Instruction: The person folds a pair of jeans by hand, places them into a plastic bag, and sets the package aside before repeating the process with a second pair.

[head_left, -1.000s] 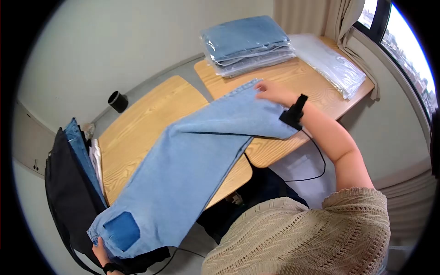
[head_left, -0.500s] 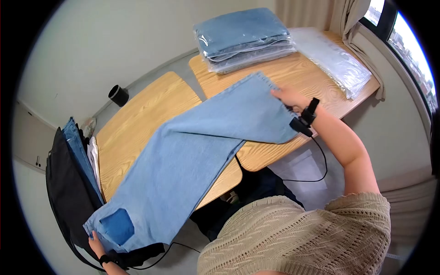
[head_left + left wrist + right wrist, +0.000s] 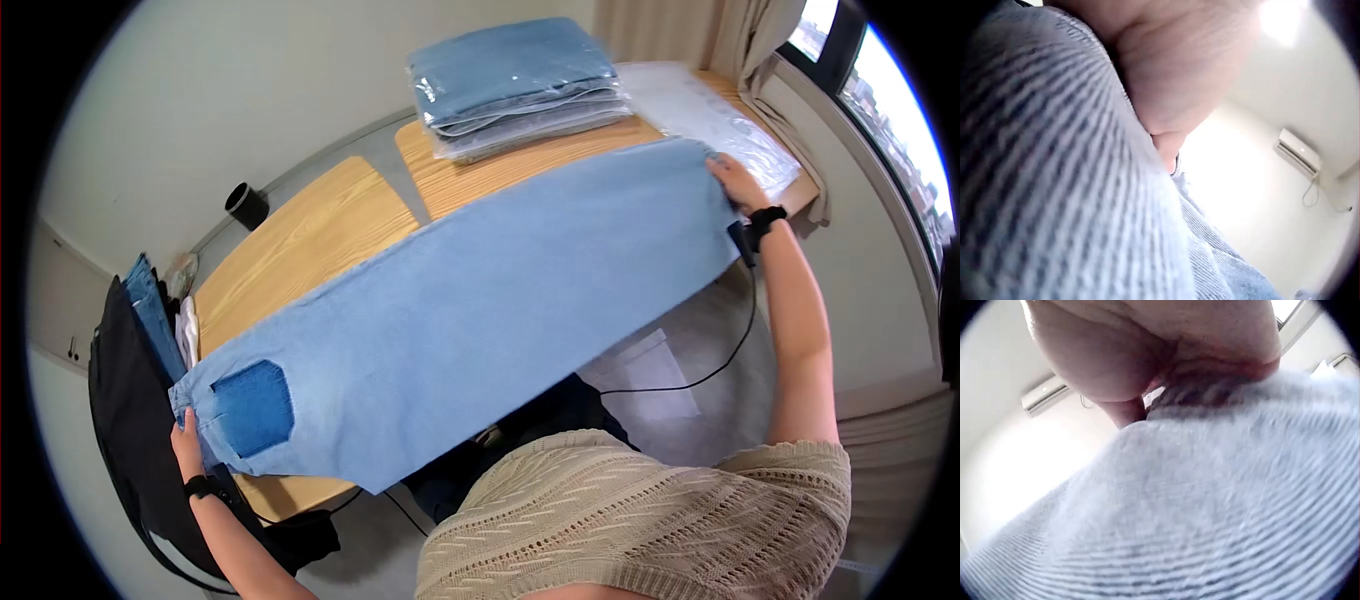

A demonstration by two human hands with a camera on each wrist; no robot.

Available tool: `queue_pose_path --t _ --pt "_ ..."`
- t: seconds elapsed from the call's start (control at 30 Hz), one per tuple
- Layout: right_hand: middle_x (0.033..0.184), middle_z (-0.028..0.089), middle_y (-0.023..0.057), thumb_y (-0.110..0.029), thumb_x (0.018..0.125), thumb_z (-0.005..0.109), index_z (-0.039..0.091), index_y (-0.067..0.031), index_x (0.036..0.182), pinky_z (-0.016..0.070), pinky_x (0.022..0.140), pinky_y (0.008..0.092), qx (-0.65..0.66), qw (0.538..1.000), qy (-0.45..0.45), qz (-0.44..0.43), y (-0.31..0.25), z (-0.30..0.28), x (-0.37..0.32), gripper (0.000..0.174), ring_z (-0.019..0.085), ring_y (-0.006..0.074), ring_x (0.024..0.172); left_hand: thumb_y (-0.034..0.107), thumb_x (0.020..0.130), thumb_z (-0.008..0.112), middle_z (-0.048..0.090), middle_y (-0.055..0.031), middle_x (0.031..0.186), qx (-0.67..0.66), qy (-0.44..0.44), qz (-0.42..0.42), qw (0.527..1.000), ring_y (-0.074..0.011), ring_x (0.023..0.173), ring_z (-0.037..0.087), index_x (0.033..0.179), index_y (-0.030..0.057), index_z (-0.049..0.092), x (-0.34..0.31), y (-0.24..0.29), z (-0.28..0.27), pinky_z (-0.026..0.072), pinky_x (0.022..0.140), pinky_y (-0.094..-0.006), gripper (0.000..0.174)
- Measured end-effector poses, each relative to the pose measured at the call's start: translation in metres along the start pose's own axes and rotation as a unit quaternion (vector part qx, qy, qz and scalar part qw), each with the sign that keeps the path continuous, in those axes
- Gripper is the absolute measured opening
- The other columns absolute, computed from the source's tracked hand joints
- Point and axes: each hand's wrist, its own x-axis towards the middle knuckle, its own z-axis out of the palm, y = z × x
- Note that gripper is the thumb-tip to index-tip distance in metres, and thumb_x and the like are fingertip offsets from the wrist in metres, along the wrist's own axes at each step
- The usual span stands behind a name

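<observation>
Light-blue jeans (image 3: pixel 480 290) are stretched lengthwise across the table in the head view, with a darker blue patch (image 3: pixel 252 408) of pocket shape near their left end. At that end, my left hand (image 3: pixel 187 448) grips the edge, thumb on top. My right hand (image 3: pixel 738 184) pinches the leg's hem end at the far right, near the window side. Close up in the left wrist view, ribbed-looking denim (image 3: pixel 1085 187) runs beside the palm. In the right wrist view the denim (image 3: pixel 1179 494) hangs from the curled fingers, which are partly hidden.
A stack of folded jeans in clear bags (image 3: pixel 515 85) stands at the back of the wooden table (image 3: pixel 310 240). Flat clear plastic bags (image 3: pixel 690 110) lie right of it. Dark garments (image 3: pixel 130 420) hang at the left. A black bin (image 3: pixel 246 206) is by the wall; a cable (image 3: pixel 700 375) trails from the right wrist.
My right hand has moved out to the right with the hem end, and the folded-over leg is now pulled straight. My left hand has risen, lifting the other end toward the table.
</observation>
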Motion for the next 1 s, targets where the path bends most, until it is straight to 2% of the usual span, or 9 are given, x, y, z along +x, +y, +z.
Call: queue_pose_path --t 0.13,0.3,0.5,0.53,0.63,0.67,0.77,0.97,1.0 --pt "0.093 0.066 0.0105 -0.023 0.084 0.06 0.066 0.0003 0.103 0.0474 0.079 0.0314 -0.049 0.998 -0.031 -0.004 0.02 0.025 0.003 0.031 0.06 0.0179 0.086 0.031 0.088 0.062 0.052 -0.0242 0.123 0.198 0.105 0.059 0.973 -0.0353 0.117 0.049 0.13 -0.0014 0.047 0.011 0.015 0.039 0.039 0.098 -0.0396 0.055" --pt "0.078 0.065 0.0073 -0.018 0.078 0.067 0.067 0.0044 0.088 0.0471 0.066 0.0276 0.027 1.0 -0.003 0.011 0.011 0.035 0.018 0.025 0.059 0.0138 0.071 0.007 0.088 0.059 0.051 -0.0195 0.127 -0.002 -0.053 0.23 0.972 -0.0334 0.12 0.046 0.127 -0.0024 0.048 -0.065 0.111 0.059 0.0343 0.103 -0.0366 0.042" --pt "0.058 0.051 0.0007 -0.013 0.077 0.064 0.058 -0.0048 0.061 0.0334 0.048 0.0294 0.135 0.983 -0.096 0.084 0.002 0.057 0.07 0.019 0.045 0.0111 0.051 0.004 0.086 0.059 0.054 -0.018 0.123 0.017 -0.15 0.312 0.938 -0.032 0.116 0.05 0.122 -0.0019 0.05 -0.103 0.177 0.081 0.0368 0.1 -0.0361 0.038" --pt "0.071 0.06 0.0014 -0.015 0.078 0.068 0.068 -0.002 0.084 0.0421 0.058 0.0264 0.111 0.982 -0.113 0.1 0.01 0.064 0.088 0.014 0.054 0.0102 0.065 0.004 0.086 0.059 0.055 -0.0179 0.121 0.004 -0.168 0.303 0.938 -0.0319 0.114 0.051 0.121 -0.001 0.051 -0.095 0.177 0.09 0.0383 0.099 -0.0364 0.036" --pt "0.072 0.065 0.0068 -0.009 0.074 0.066 0.068 0.0009 0.076 0.0466 0.06 0.0319 -0.087 0.996 -0.008 0.006 0.018 0.079 0.112 0.01 0.059 0.0165 0.066 0.004 0.087 0.058 0.058 -0.0174 0.119 -0.055 -0.208 0.24 0.947 -0.0326 0.111 0.054 0.12 0.0015 0.054 -0.084 0.203 0.102 0.0423 0.094 -0.0368 0.033" --pt "0.083 0.068 0.0102 -0.005 0.074 0.068 0.07 0.0008 0.087 0.0502 0.068 0.0322 0.129 0.99 0.028 0.057 0.03 0.085 0.12 0.015 0.063 0.0195 0.075 0.005 0.088 0.057 0.058 -0.0178 0.118 -0.03 -0.217 0.258 0.941 -0.0329 0.111 0.054 0.12 0.002 0.054 -0.079 0.208 0.11 0.0427 0.093 -0.0367 0.033" --pt "0.085 0.066 0.0103 -0.005 0.075 0.071 0.066 0.003 0.099 0.0497 0.07 0.0304 0.288 0.95 -0.091 0.078 -0.006 0.071 0.099 0.027 0.061 0.0188 0.078 0.006 0.089 0.055 0.059 -0.0185 0.117 -0.001 -0.227 0.29 0.93 -0.0337 0.11 0.055 0.12 0.0026 0.055 -0.062 0.217 0.133 0.0432 0.092 -0.0368 0.031" --pt "0.086 0.065 0.0078 -0.007 0.08 0.068 0.064 0.0047 0.098 0.0484 0.069 0.0279 0.213 0.973 0.002 0.085 0.01 0.084 0.098 0.022 0.06 0.0146 0.076 0.008 0.089 0.054 0.061 -0.0193 0.111 0.027 -0.173 0.369 0.913 -0.0354 0.103 0.057 0.112 0.0012 0.059 -0.015 0.204 0.191 0.0445 0.089 -0.0392 0.025" --pt "0.085 0.065 0.0071 -0.01 0.08 0.068 0.064 0.0048 0.098 0.0479 0.067 0.0288 0.182 0.976 -0.094 0.075 0.01 0.075 0.098 0.023 0.059 0.0145 0.075 0.007 0.089 0.054 0.061 -0.0191 0.109 0.037 -0.171 0.353 0.919 -0.0356 0.1 0.057 0.108 0.0009 0.061 -0.01 0.2 0.196 0.0451 0.087 -0.0395 0.022"
